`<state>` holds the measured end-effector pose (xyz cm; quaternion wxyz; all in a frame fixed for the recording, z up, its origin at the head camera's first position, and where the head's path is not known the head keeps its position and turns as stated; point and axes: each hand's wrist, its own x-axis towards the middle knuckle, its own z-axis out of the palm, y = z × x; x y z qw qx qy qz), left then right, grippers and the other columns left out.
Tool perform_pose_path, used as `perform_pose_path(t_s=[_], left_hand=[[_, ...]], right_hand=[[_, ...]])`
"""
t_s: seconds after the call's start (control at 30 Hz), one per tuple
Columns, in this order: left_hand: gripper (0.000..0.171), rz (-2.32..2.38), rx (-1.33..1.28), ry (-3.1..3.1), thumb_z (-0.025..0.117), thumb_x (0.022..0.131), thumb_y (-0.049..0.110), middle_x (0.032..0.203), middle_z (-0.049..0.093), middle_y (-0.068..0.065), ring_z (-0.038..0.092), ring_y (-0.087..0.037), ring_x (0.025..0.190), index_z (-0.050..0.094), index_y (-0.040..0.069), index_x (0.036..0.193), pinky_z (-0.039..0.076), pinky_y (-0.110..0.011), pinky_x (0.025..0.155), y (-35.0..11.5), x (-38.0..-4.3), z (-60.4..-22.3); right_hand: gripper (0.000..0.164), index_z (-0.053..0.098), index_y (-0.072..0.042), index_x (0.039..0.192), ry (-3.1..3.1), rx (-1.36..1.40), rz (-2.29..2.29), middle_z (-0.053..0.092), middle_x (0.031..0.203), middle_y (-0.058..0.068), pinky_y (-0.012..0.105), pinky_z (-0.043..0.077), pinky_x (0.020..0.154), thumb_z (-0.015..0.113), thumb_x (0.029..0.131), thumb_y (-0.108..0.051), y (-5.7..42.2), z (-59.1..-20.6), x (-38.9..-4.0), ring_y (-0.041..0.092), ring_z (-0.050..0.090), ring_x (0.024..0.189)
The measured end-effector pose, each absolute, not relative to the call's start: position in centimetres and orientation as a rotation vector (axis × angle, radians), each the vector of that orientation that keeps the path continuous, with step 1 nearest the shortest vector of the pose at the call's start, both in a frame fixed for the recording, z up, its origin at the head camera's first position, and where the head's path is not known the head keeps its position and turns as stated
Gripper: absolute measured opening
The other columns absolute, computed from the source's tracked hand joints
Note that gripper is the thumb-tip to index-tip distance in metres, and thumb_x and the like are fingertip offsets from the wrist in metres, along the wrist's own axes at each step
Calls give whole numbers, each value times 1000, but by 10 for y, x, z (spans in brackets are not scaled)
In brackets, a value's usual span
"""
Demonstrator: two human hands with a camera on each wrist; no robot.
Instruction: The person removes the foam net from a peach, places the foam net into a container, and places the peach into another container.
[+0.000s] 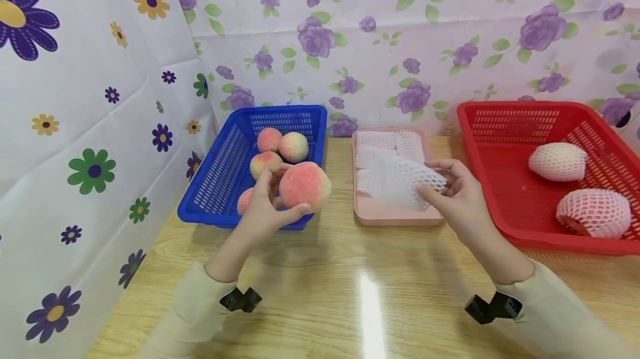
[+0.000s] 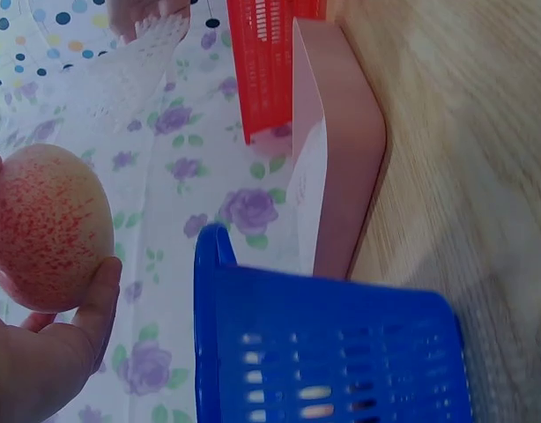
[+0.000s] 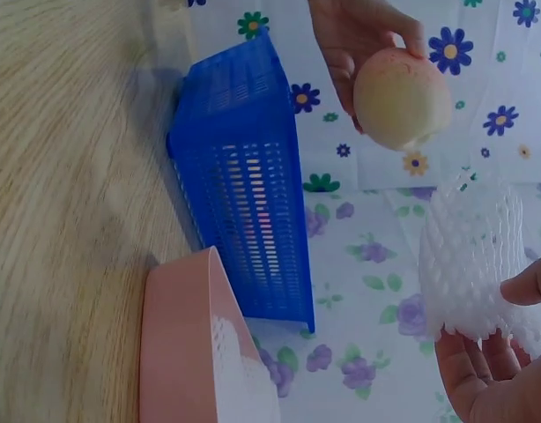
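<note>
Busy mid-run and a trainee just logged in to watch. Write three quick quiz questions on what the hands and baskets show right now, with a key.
1. What is the right hand pinching?
2. True or false: the peach in the left hand has no net on it.
3. How many net-covered fruits lie in the red basket?
A) One
B) Two
C) Four

Key:
1. A white foam net, held apart from the peach.
2. True.
3. B.
</note>
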<state>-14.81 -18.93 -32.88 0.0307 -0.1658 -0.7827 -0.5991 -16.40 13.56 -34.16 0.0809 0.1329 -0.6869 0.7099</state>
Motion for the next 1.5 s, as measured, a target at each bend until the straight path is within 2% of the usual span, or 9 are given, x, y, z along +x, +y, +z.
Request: perform_pose_path(t_s=[0.17,0.3,0.4,0.6,0.8,1.03,1.17,1.27,1.5], left_hand=[[76,-1769,-512,-2440,75,75,-1,134,42,-12,48,-25,117,29,6,135,51,-38,94,-201,-160,-326],[76,-1697,-502,-2502,73,76,1,136,40,-15,51,-29,115,26,5,137,53,-35,90,-210,-170,-326],[78,-1639,-487,-2575,72,77,3,137,38,-18,50,-32,117,27,4,140,51,-43,93,-216,-177,-327],[76,-1474,-419,-2691,76,76,11,138,36,-19,46,-35,121,34,4,140,46,-54,98,-225,-193,-330],[76,-1315,-417,-2760,80,75,15,134,42,-18,49,-34,119,38,4,137,50,-52,95,-232,-210,-334],[75,-1133,-537,-2784,83,68,14,126,52,-19,54,-33,111,45,-2,130,49,-50,94,-239,-226,-346],[74,-1024,-603,-2785,84,65,16,123,54,-19,48,-35,112,47,-5,126,44,-51,98,-240,-234,-352],[73,-1003,-639,-2811,84,65,15,122,51,-21,46,-35,112,46,-7,124,42,-52,98,-240,-235,-353],[73,-1021,-722,-2881,84,65,9,119,50,-24,52,-35,108,43,-10,123,45,-50,97,-239,-238,-357]], right_hand=[[33,53,-11,114,-2100,281,2068,57,96,-4,13,54,65,60,87,5,135,-345,-175,4,56,83],[31,51,1,119,-2185,146,1954,58,94,-10,10,53,68,58,89,0,134,-347,-181,1,56,84],[31,50,7,119,-2222,74,1908,57,91,-14,9,52,70,57,90,-4,132,-350,-185,0,55,82],[28,54,9,113,-2266,19,1812,57,87,-13,8,51,69,59,90,-6,130,-358,-191,-1,54,79],[34,56,8,114,-2318,-88,1767,64,87,-7,7,51,68,66,88,-11,133,-368,-201,-5,56,74],[45,47,0,127,-2235,-168,1876,60,75,-18,12,54,65,67,86,-5,137,-381,-216,-6,59,68],[55,42,-5,136,-2238,-235,1853,57,92,0,12,55,64,65,86,-1,139,-385,-224,-5,56,68],[53,44,-1,135,-2282,-296,1833,53,105,11,12,55,65,64,87,-1,140,-388,-228,-5,55,70],[46,47,3,131,-2417,-407,1721,56,114,20,10,53,62,60,90,-10,148,-398,-236,-2,52,71]])
